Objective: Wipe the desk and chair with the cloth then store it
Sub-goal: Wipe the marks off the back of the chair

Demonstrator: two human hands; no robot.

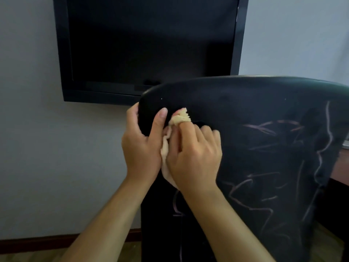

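Note:
A black chair back (255, 114) fills the right half of the view, its surface marked with pale scribbled lines. My left hand (143, 146) grips the chair back's upper left edge, thumb on the near face. My right hand (192, 156) presses a pale yellow cloth (180, 118) against the chair back just right of that edge. The cloth bunches above my fingers and hangs down between the two hands. A strip of brown desk (340, 167) shows at the far right behind the chair.
A black wall-mounted screen (147, 46) hangs straight ahead above the chair. The wall (37, 148) is pale grey with a dark red skirting board (37, 242) at the bottom left. Wood floor shows along the lower edge.

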